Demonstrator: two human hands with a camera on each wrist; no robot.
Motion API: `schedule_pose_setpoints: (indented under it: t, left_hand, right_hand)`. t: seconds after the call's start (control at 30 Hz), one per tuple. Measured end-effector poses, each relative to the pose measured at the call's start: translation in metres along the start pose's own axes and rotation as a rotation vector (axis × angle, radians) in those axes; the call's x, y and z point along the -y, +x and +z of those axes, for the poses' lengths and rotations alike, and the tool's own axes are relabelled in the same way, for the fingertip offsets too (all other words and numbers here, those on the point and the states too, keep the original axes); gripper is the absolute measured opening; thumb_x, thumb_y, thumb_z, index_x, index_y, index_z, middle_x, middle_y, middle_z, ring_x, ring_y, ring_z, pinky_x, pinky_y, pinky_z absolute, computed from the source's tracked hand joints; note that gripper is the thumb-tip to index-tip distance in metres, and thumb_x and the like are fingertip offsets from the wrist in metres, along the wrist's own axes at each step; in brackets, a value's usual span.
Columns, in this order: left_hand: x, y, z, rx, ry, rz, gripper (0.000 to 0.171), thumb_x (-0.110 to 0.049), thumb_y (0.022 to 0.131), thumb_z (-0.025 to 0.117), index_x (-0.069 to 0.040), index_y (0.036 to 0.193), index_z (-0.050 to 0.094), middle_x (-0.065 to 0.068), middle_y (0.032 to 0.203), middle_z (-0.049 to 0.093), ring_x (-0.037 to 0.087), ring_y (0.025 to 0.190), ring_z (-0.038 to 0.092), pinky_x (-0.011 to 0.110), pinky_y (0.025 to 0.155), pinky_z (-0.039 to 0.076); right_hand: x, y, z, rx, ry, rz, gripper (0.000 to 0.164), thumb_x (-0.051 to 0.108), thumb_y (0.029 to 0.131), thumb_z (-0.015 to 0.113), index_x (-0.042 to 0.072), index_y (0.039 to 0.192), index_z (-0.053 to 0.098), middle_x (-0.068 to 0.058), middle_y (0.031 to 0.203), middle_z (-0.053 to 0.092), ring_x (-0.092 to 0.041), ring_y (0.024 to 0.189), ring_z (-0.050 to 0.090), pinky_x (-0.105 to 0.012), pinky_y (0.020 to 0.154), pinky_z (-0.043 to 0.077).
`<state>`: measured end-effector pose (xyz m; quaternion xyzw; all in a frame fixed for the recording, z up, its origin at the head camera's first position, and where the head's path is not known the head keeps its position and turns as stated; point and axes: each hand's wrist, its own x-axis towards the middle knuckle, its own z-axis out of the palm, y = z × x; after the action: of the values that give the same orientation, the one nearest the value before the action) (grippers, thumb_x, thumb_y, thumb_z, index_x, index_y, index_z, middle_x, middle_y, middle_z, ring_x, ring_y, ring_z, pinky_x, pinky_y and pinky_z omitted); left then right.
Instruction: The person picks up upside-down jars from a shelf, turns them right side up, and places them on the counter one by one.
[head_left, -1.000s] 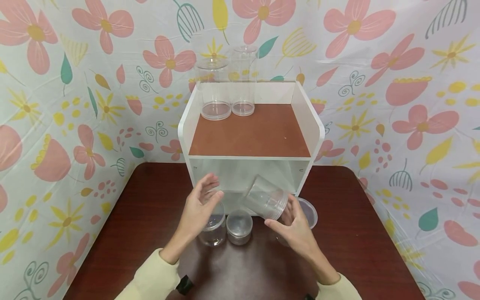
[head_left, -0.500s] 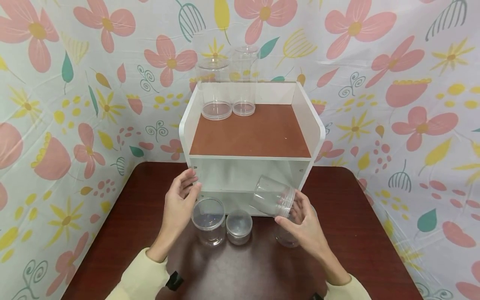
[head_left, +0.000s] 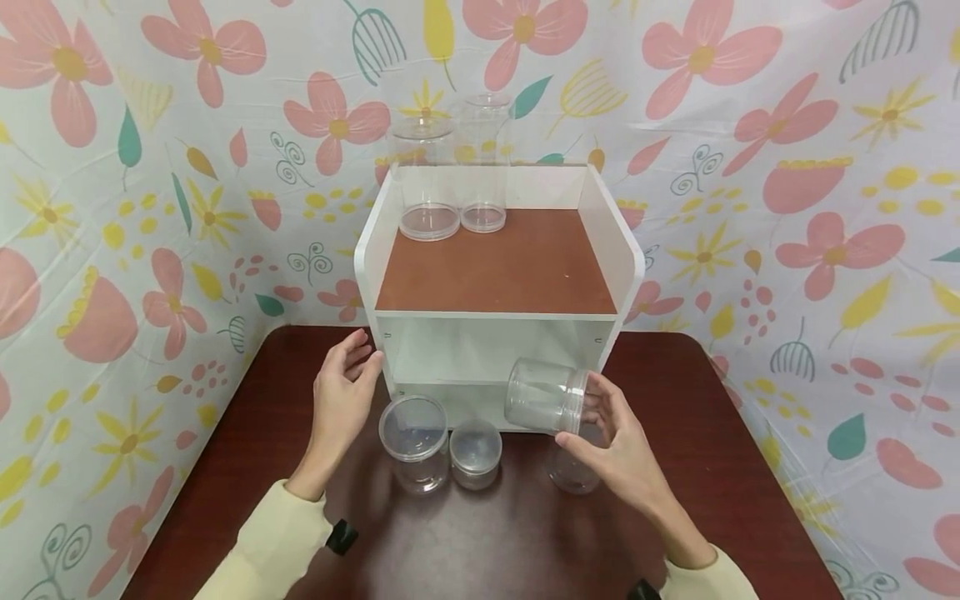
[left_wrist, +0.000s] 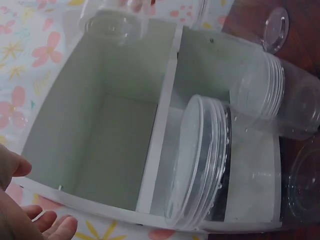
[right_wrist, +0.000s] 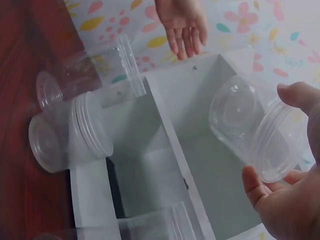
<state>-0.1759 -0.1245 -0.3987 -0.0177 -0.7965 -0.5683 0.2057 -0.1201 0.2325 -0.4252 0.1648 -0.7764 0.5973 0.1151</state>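
Note:
My right hand (head_left: 622, 442) holds a clear plastic jar (head_left: 542, 396) by its lidded end, thumb below and fingers above. The jar lies on its side in the air, its base pointing left, in front of the shelf's middle compartment. In the right wrist view the thumb and fingers (right_wrist: 255, 187) wrap the ridged rim. My left hand (head_left: 341, 404) hovers by the shelf's left side, fingers relaxed, with nothing in it. Below it stands a wide lidded jar (head_left: 414, 446), beside a smaller jar (head_left: 476, 454). Another clear jar (head_left: 572, 471) stands partly behind my right hand.
A white shelf unit (head_left: 630, 283) with a brown top board (head_left: 502, 267) stands at the table's back. Two tall clear jars, one wider (head_left: 426, 187) and one slimmer (head_left: 483, 179), stand on its top left. Floral cloth (head_left: 750, 167) hangs behind the dark red table (head_left: 697, 467).
My right hand has moved right with the jar, which has turned to lie nearly level. My left hand has drawn back to the left, away from the wide jar.

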Motion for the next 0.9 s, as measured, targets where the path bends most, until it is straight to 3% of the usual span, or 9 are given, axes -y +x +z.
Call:
schedule_pose_setpoints:
  t: [0.33, 0.47, 0.67, 0.77, 0.9]
  left_hand:
    - [0.006, 0.017, 0.011, 0.014, 0.056, -0.022, 0.045, -0.02, 0.101, 0.068, 0.0, 0.141, 0.062, 0.02, 0.129, 0.068, 0.033, 0.118, 0.067, 0.043, 0.098, 0.054]
    - [0.007, 0.022, 0.015, -0.003, 0.102, -0.015, 0.04, -0.023, 0.101, 0.067, -0.006, 0.137, 0.067, 0.016, 0.122, 0.072, 0.028, 0.112, 0.071, 0.046, 0.093, 0.057]
    - [0.007, 0.025, 0.019, -0.035, 0.163, 0.005, 0.034, -0.03, 0.102, 0.065, -0.01, 0.128, 0.074, 0.012, 0.109, 0.077, 0.025, 0.097, 0.074, 0.045, 0.078, 0.058]
    - [0.007, 0.026, 0.022, -0.045, 0.194, 0.015, 0.029, -0.031, 0.103, 0.064, -0.011, 0.12, 0.077, 0.01, 0.098, 0.078, 0.023, 0.084, 0.073, 0.039, 0.067, 0.054]
    - [0.006, 0.028, 0.024, -0.06, 0.223, 0.019, 0.024, -0.028, 0.103, 0.065, -0.011, 0.112, 0.079, 0.01, 0.087, 0.077, 0.022, 0.07, 0.068, 0.032, 0.057, 0.047]
  right_hand:
    - [0.002, 0.002, -0.006, 0.003, -0.247, -0.037, 0.083, 0.008, 0.081, 0.086, 0.009, 0.152, 0.044, -0.009, 0.125, 0.059, -0.018, 0.108, 0.054, -0.017, 0.091, 0.043]
    - [0.003, 0.002, -0.007, 0.024, -0.318, -0.029, 0.086, 0.013, 0.08, 0.088, 0.009, 0.153, 0.043, -0.006, 0.132, 0.056, -0.017, 0.111, 0.053, -0.017, 0.091, 0.042]
    - [0.004, 0.005, -0.006, 0.047, -0.415, -0.069, 0.09, 0.018, 0.077, 0.09, 0.003, 0.152, 0.043, -0.006, 0.138, 0.052, -0.016, 0.11, 0.052, -0.021, 0.089, 0.044]
    - [0.005, 0.007, -0.005, 0.055, -0.465, -0.111, 0.09, 0.021, 0.074, 0.091, 0.002, 0.149, 0.045, -0.006, 0.133, 0.053, -0.017, 0.106, 0.053, -0.026, 0.087, 0.044]
    - [0.007, 0.011, -0.001, 0.078, -0.514, -0.149, 0.09, 0.025, 0.072, 0.092, 0.001, 0.146, 0.048, -0.007, 0.135, 0.053, -0.021, 0.115, 0.054, -0.033, 0.094, 0.045]
